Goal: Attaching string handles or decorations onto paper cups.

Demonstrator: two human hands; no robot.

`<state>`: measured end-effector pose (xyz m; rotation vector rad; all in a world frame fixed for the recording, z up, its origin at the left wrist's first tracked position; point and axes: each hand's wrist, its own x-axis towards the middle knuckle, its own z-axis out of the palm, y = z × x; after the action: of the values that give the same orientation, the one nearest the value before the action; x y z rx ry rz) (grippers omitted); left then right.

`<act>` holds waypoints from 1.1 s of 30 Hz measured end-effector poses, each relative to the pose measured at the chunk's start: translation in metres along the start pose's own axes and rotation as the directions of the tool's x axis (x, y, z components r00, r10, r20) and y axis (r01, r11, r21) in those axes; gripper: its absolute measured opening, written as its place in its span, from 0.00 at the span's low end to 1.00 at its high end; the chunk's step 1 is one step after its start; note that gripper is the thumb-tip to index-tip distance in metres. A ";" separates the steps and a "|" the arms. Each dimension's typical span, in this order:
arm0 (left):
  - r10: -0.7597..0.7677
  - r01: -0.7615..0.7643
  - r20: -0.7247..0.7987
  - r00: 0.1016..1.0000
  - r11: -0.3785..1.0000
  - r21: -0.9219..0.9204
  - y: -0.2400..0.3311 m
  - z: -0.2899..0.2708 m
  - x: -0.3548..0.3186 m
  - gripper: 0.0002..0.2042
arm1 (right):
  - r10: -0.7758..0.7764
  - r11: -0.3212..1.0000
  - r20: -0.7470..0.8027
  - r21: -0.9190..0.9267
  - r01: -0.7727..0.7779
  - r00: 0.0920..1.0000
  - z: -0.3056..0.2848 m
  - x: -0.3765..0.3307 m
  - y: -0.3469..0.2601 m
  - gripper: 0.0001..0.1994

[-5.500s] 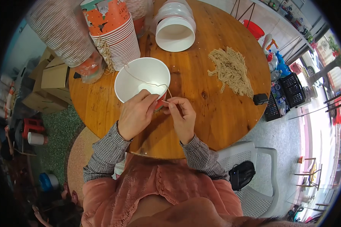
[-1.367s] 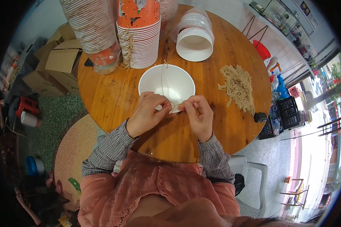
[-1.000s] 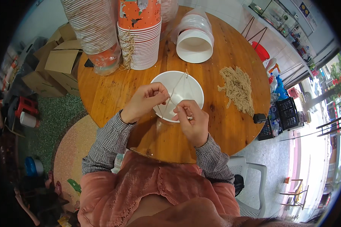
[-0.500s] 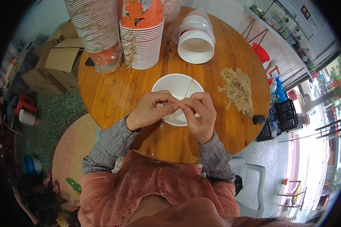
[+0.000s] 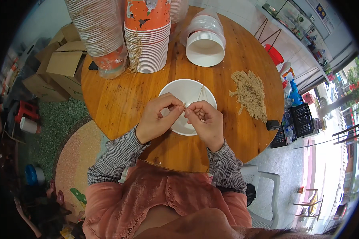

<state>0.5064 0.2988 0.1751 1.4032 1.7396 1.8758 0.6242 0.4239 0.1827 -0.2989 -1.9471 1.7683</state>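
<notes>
Hands meet over the white bowl at the counter's middle. Left hand and right hand each have fingers pinched together on thin string, which runs up toward 12 o'clock. String pile lies at 3 o'clock, cup stack at 11.

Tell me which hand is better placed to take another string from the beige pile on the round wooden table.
Probably the right hand: the beige string pile lies on its side, while the left hand is farther away.
</notes>
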 end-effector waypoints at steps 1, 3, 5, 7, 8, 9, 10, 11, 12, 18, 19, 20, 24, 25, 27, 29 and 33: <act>-0.001 0.002 -0.032 0.999 1.000 0.023 0.000 0.001 -0.002 0.03 | 0.000 1.000 0.002 0.002 0.000 1.000 0.001 -0.001 -0.001 0.02; -0.066 0.066 -0.046 0.997 0.998 -0.018 0.001 0.002 -0.004 0.03 | -0.057 0.992 -0.008 -0.112 0.055 0.998 0.003 -0.003 -0.004 0.02; -0.132 0.129 -0.057 0.990 0.990 -0.058 0.004 0.004 -0.006 0.03 | -0.105 0.983 -0.008 -0.155 0.103 0.994 0.005 -0.005 -0.004 0.02; -0.212 0.203 -0.059 0.975 0.971 -0.129 0.010 0.007 -0.005 0.03 | -0.154 0.969 -0.006 -0.196 0.150 0.988 0.006 -0.006 -0.002 0.02; -0.212 0.204 -0.059 0.975 0.971 -0.128 0.010 0.006 -0.006 0.03 | -0.187 0.961 -0.001 -0.207 0.183 0.982 0.007 -0.007 -0.001 0.03; -0.224 0.214 -0.063 0.973 0.968 -0.128 0.010 0.006 -0.007 0.04 | -0.220 0.952 0.004 -0.218 0.215 0.976 0.007 -0.007 0.000 0.03; -0.235 0.225 -0.067 0.970 0.966 -0.128 0.010 0.005 -0.008 0.04 | -0.220 0.952 0.004 -0.217 0.216 0.975 0.007 -0.007 0.000 0.03; -0.235 0.225 -0.068 0.970 0.966 -0.128 0.010 0.005 -0.009 0.04 | -0.216 0.956 -0.004 -0.203 0.211 0.976 0.007 -0.008 0.001 0.03; -0.192 0.188 -0.071 0.979 0.980 -0.061 0.010 0.005 -0.010 0.03 | -0.212 0.960 -0.013 -0.188 0.206 0.977 0.007 -0.008 0.001 0.03; 0.037 -0.028 -0.049 0.998 0.985 0.168 0.016 0.003 -0.009 0.03 | -0.194 0.968 -0.017 -0.167 0.189 0.981 0.006 -0.009 0.001 0.02; 0.058 -0.051 -0.039 0.998 0.983 0.175 0.016 0.002 -0.009 0.03 | -0.194 0.968 -0.016 -0.166 0.189 0.981 0.005 -0.009 0.001 0.02; 0.058 -0.050 -0.041 0.997 0.983 0.176 0.016 0.001 -0.009 0.03 | -0.189 0.970 -0.024 -0.161 0.183 0.982 0.005 -0.009 0.002 0.03; -0.042 0.040 0.045 0.998 0.997 0.059 0.011 -0.006 -0.007 0.04 | -0.170 0.978 -0.045 -0.133 0.162 0.984 0.005 -0.008 0.003 0.03; -0.104 0.106 0.096 0.990 0.994 -0.021 0.009 -0.009 -0.006 0.04 | -0.170 0.978 -0.043 -0.133 0.163 0.985 0.005 -0.008 0.003 0.03; -0.231 0.266 0.191 0.954 0.946 -0.184 0.008 -0.014 -0.002 0.04 | -0.158 0.979 -0.030 -0.135 0.153 0.987 0.006 -0.008 0.003 0.03; -0.331 0.423 0.303 0.894 0.846 -0.323 0.004 -0.020 0.001 0.05 | -0.166 0.978 -0.005 -0.128 0.164 0.986 0.007 -0.009 0.002 0.03; -0.431 0.646 0.484 0.761 0.447 -0.618 -0.001 -0.024 0.001 0.07 | -0.208 0.956 0.035 -0.202 0.211 0.977 0.008 -0.010 0.000 0.04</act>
<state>0.4877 0.2845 0.1781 0.5807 0.8682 1.6091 0.6285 0.4124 0.1805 -0.1425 -2.0899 1.4429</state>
